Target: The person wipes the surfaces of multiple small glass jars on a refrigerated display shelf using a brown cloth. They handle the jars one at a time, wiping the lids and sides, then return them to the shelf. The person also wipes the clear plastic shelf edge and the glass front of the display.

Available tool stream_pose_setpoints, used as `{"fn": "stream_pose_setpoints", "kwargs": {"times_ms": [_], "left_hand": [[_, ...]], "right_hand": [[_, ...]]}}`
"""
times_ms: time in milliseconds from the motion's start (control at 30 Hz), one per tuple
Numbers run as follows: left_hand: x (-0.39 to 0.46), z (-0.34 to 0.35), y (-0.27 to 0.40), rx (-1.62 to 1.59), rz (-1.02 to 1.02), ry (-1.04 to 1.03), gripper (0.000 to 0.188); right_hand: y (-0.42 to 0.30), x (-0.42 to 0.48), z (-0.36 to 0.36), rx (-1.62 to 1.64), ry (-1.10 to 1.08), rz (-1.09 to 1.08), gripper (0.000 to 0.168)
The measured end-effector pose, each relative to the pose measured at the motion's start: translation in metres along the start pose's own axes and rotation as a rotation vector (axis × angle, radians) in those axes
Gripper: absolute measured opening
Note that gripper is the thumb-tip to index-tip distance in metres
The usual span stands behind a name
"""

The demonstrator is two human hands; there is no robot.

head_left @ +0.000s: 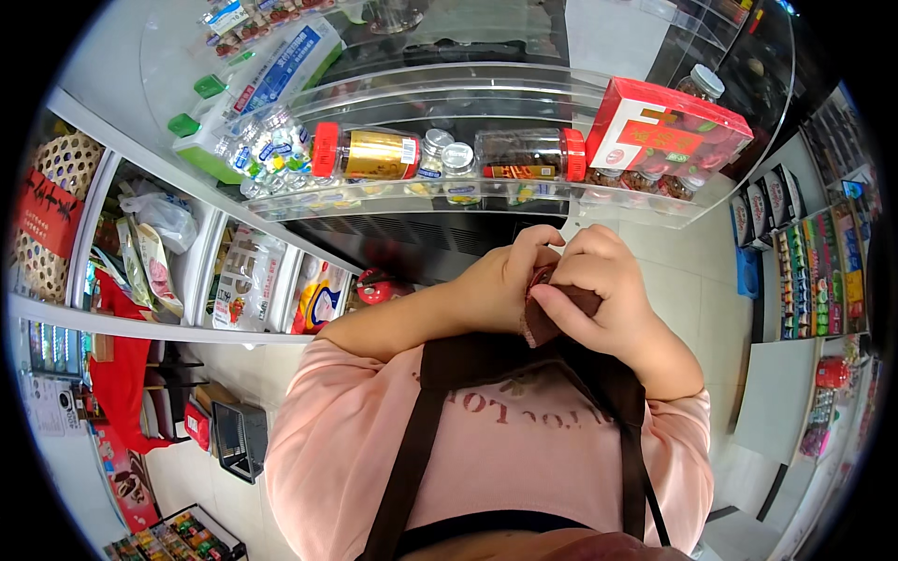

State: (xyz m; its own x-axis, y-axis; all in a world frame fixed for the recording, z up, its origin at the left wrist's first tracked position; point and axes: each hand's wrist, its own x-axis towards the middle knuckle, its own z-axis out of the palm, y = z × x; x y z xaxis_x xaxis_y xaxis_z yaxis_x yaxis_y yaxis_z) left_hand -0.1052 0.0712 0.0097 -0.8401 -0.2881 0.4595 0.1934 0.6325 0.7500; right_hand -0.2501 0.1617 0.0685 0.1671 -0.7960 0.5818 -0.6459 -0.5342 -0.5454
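Observation:
Both my hands meet in front of my chest, just above the bib of a dark brown apron. Between them is a folded piece of brown cloth with a reddish edge. My right hand pinches it, thumb laid across the front and fingers curled over the top. From the other side, my left hand grips the same cloth, its fingers bent and partly hidden behind it. What lies inside the folds, if anything, is hidden.
A curved clear acrylic shelf stands close ahead, holding red-lidded jars, small bottles and a red gift box. White shelving with packaged goods is at left. Behind on the floor is a dark basket.

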Motion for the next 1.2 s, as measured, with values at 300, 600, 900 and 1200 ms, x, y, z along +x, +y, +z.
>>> {"fn": "stream_pose_setpoints", "kwargs": {"times_ms": [300,600,900,1200], "left_hand": [[0.0,-0.005,-0.01,0.126,-0.144,-0.067,0.095],[0.003,-0.001,-0.013,0.246,0.121,0.269,0.089],[0.002,0.0,-0.004,-0.147,-0.284,0.196,0.09],[0.006,0.004,-0.015,-0.145,-0.102,0.216,0.083]], "right_hand": [[0.002,0.001,0.013,-0.255,-0.024,-0.245,0.022],[0.008,0.009,0.013,-0.097,0.189,-0.023,0.015],[0.031,0.003,0.021,0.367,0.281,0.152,0.013],[0.02,0.001,0.005,0.174,0.156,0.062,0.019]]}}
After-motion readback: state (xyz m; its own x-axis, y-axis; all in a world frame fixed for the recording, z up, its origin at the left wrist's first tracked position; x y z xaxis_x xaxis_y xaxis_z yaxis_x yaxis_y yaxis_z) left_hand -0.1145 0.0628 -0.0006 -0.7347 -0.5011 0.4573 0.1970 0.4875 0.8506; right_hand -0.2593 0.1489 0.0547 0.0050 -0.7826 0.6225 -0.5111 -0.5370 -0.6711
